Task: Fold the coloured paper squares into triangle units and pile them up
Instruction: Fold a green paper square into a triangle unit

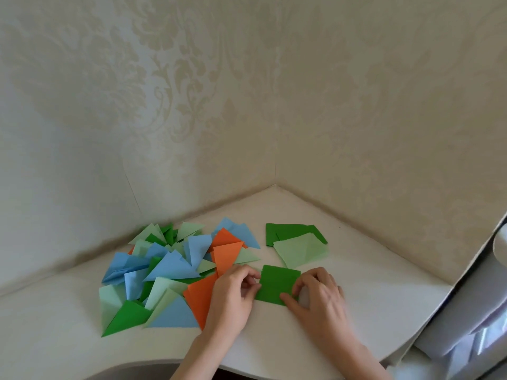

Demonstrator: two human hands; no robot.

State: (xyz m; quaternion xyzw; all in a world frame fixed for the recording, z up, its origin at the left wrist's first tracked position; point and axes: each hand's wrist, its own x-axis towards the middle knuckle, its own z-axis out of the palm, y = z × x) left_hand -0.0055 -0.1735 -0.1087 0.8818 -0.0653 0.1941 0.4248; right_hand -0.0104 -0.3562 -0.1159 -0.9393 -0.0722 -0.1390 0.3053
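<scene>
both hands' fingers curled, pinching dark green square beside folded-triangle pile

White desk set into a corner; cream damask-pattern wallpaper on both walls, soft even light.

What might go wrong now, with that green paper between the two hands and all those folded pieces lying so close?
The left hand and right hand pinch opposite sides of the dark green square; uneven pressure could give a crooked crease. The left wrist lies over an orange triangle at the edge of the pile of folded triangles, so a shift might scatter them. The unfolded squares overlap loosely and could slide if nudged.
</scene>
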